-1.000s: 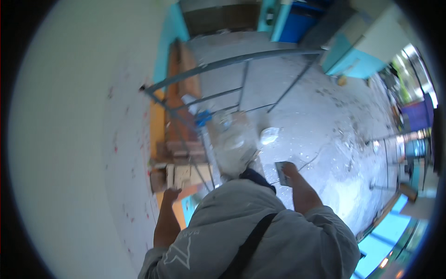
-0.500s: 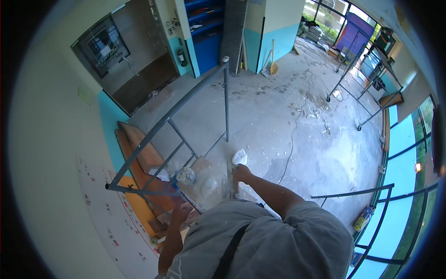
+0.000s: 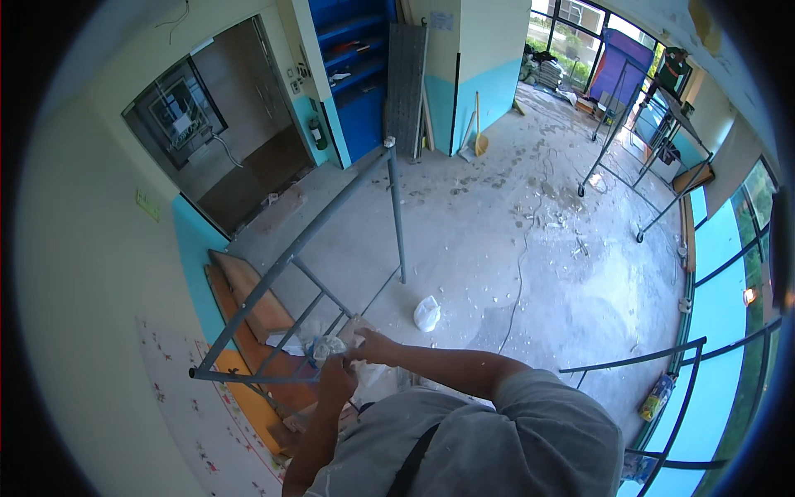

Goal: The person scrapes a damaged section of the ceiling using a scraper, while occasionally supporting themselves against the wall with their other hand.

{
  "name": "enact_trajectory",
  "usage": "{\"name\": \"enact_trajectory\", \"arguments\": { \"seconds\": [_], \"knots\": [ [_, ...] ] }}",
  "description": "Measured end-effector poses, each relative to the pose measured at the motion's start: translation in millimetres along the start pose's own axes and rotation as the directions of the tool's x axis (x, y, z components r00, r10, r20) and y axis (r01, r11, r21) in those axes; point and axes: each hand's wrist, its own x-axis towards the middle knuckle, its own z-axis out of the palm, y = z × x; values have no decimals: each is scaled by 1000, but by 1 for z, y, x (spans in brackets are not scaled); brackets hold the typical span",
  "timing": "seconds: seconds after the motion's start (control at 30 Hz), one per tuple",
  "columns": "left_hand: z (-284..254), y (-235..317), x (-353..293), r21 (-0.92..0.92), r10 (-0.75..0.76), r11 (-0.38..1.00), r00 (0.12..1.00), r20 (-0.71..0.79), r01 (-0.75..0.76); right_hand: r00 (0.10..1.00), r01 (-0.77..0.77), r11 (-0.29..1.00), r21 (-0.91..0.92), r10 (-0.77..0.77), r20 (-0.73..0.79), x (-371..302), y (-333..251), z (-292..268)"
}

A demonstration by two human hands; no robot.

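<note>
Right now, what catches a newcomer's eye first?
Likely the grey metal frame slanting across the left side, left hand and right hand close together near its lower end. Then the white bag on the floor near centre, and the purple panel by the windows, upper right.

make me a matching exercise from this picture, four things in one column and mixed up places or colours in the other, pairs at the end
1. white bag
2. shelves
3. left hand
4. large panel near the windows

A. purple
B. close to the right hand
C. lying on the floor
D. blue

Pairs: 1-C, 2-D, 3-B, 4-A
</note>
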Motion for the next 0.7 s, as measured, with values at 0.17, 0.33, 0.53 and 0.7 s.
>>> {"name": "enact_trajectory", "arguments": {
  "seconds": [0.17, 0.33, 0.53, 0.7],
  "knots": [
    [19, -87, -18, 84, -376, 926, 914, 151, 367, 829, 535, 320, -782, -375, 414, 69, 117, -43],
    [-49, -158, -54, 45, -625, 779, 780, -25, 626, 981, -4, 383, -924, 179, 70, 66, 243, -119],
    [-311, -162, -29, 86, -520, 769, 699, -491, 633, 996, 11, 187, -982, 81, 27, 67, 217, -183],
    [-571, -38, -84, 104, -148, 668, 269, -952, 737, 978, 207, 62, -976, -35, 206, 154, 145, -162]
  ]
}}
